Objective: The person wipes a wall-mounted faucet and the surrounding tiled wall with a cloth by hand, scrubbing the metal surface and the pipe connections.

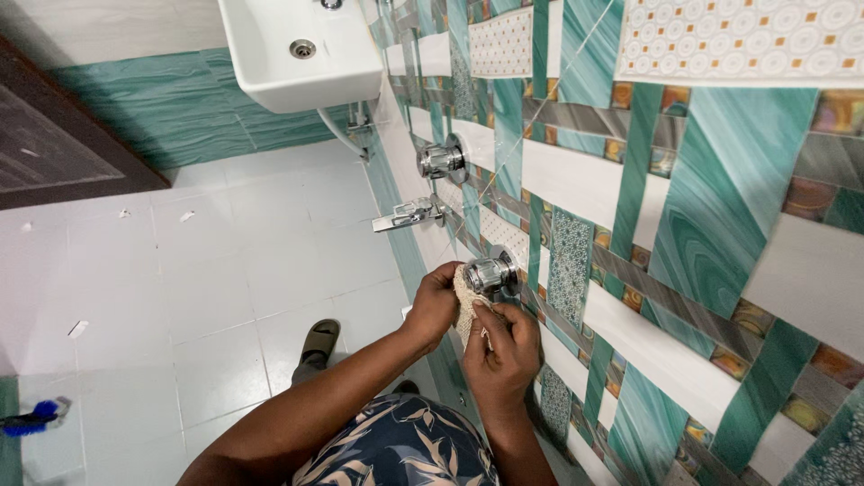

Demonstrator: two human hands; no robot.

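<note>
While both hands work at it, the chrome valve (491, 273) sits on the tiled wall (720, 225), a little right of the middle of the frame. A pale cloth (465, 304) is pressed against its left and lower side, touching the metal. It seems wrapped part way around the knob so that it can rub the curved surface.

The left hand (435, 304) comes from the lower left and holds the cloth at its left edge; its fingers are curled close around it. The right hand (502, 353) is just below the valve. Its fingers are bent and pinch the lower part of the cloth, with the fingertips touching the base of the knob. Neither grip is spread open.

Higher up on the same wall there is a lever tap (409, 214) and above it a second valve (441, 159), both apart from the hands. A white basin (301, 54) hangs at the upper left. On the white floor (252, 270) below, one foot in a sandal (319, 340) shows, and a blue brush (31, 419) lies at the far lower left edge.
</note>
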